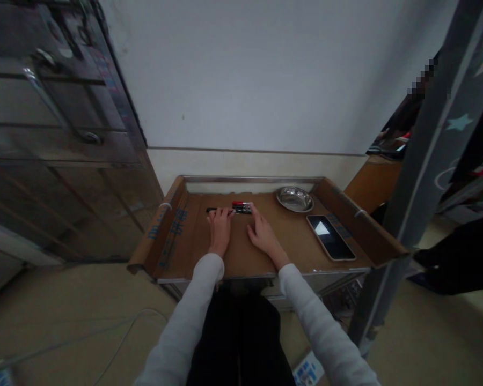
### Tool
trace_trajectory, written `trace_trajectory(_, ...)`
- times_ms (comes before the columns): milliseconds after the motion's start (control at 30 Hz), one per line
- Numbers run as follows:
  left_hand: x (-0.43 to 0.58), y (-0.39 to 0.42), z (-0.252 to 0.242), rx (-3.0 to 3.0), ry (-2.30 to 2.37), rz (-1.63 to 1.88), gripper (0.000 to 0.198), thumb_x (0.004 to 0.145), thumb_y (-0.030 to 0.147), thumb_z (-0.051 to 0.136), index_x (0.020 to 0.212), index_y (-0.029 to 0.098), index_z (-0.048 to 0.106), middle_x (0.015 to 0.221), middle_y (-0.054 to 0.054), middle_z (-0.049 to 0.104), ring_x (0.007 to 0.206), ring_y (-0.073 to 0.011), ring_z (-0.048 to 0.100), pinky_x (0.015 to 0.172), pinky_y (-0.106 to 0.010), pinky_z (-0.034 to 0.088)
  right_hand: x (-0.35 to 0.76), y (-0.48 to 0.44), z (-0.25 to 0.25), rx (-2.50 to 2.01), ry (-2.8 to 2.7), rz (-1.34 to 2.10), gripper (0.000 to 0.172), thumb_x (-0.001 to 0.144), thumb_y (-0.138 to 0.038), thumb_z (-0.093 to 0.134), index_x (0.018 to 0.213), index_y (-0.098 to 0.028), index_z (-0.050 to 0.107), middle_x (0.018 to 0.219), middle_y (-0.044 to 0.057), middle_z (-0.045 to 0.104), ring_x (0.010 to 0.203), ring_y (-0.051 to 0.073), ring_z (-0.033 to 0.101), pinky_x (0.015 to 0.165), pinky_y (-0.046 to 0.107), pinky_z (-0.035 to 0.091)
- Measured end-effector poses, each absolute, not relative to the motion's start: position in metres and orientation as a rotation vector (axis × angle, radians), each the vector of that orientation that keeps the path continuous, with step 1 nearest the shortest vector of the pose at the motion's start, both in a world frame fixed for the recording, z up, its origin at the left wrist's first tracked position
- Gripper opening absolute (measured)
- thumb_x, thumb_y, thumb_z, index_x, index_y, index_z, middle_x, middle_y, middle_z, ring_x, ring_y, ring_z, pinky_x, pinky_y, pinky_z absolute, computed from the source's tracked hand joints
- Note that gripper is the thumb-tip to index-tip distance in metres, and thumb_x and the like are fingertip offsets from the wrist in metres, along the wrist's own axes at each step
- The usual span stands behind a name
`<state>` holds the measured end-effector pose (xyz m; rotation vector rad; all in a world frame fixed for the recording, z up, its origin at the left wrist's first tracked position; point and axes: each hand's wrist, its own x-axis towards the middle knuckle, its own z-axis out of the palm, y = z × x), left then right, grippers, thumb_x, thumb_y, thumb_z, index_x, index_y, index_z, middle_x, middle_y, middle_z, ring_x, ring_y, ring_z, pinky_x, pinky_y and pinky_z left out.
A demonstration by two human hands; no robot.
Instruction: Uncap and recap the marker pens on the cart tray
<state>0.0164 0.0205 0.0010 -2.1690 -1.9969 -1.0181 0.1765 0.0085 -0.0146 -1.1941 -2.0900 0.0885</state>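
My left hand (220, 231) rests over the cardboard-lined table top, fingers together on a black pen (211, 209). The pen lies crosswise and sticks out to the left of the fingertips; its middle is partly covered. To its right lie a red pen (238, 203) and dark pens (240, 208), side by side and close together. My right hand (264, 236) has its fingers stretched toward the right ends of these pens, thumb held apart. Its index fingertip is at the pens' ends; whether it presses on them I cannot tell.
A round metal dish (294, 199) stands at the back right, with a phone (331, 238) in front of it. Cardboard (177, 236) lines the table, with raised flaps at both sides. A grey post (418, 161) rises at right. A cable (132, 319) crosses the floor at left.
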Motion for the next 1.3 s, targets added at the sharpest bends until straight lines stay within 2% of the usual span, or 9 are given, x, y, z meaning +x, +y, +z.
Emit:
trace_trajectory(133,0.009,0.029,-0.008,-1.986,-2.202,-0.965,0.024,0.09,0.025,0.042,0.101,0.019,0.062,0.102,-0.012,0.057,0.095,-0.0281,0.047,0.08,-0.04,0.039,0.181,0.019,-0.015,-1.405,-2.017,-0.063,0.041,0.085,-0.012,0.035,0.123,-0.014,0.05,0.13,0.014,0.049,0.119,0.025,0.043,0.101,0.044,0.036)
trace_trajectory(233,0.009,0.037,-0.014,-2.003,-2.147,-0.987,0.027,0.089,0.013,0.036,0.102,0.014,0.06,0.101,-0.014,0.056,0.093,-0.0258,0.049,0.083,-0.039,0.041,0.182,0.024,-0.014,-1.509,-2.005,-0.159,0.033,0.086,-0.014,0.037,0.11,-0.015,0.059,0.116,0.013,0.056,0.107,0.025,0.048,0.095,0.04,0.039)
trace_trajectory(367,0.014,0.041,-0.015,-2.073,-1.987,-1.016,0.03,0.085,0.004,0.034,0.103,0.011,0.057,0.102,-0.014,0.054,0.094,-0.0241,0.05,0.086,-0.039,0.041,0.179,0.026,-0.012,-1.566,-2.027,-0.233,0.028,0.087,-0.016,0.04,0.107,-0.018,0.06,0.108,0.011,0.057,0.1,0.023,0.049,0.089,0.037,0.04)
trace_trajectory(567,0.021,0.039,-0.013,-2.396,-1.697,-0.904,0.018,0.086,0.015,0.045,0.101,0.015,0.056,0.101,-0.011,0.056,0.096,-0.0234,0.051,0.091,-0.037,0.04,0.178,0.028,-0.013,-1.607,-2.05,-0.262,0.019,0.087,-0.022,0.044,0.098,-0.016,0.058,0.099,0.011,0.057,0.094,0.023,0.049,0.084,0.034,0.038)
trace_trajectory(900,0.024,0.048,-0.016,-2.436,-1.692,-0.922,0.01,0.086,0.019,0.05,0.095,0.014,0.053,0.095,-0.009,0.057,0.092,-0.0211,0.052,0.087,-0.036,0.042,0.175,0.035,-0.012,-1.697,-2.043,-0.23,0.02,0.09,-0.025,0.043,0.095,-0.017,0.06,0.097,0.01,0.059,0.093,0.023,0.05,0.081,0.033,0.035)
trace_trajectory(1300,0.027,0.058,-0.023,-2.626,-1.651,-1.068,0.007,0.087,0.014,0.048,0.086,0.016,0.054,0.093,-0.006,0.056,0.093,-0.0184,0.053,0.087,-0.034,0.043,0.169,0.04,-0.008,-1.511,-2.148,-0.049,0.019,0.09,-0.019,0.044,0.094,-0.018,0.062,0.1,0.009,0.063,0.095,0.021,0.054,0.085,0.033,0.038)
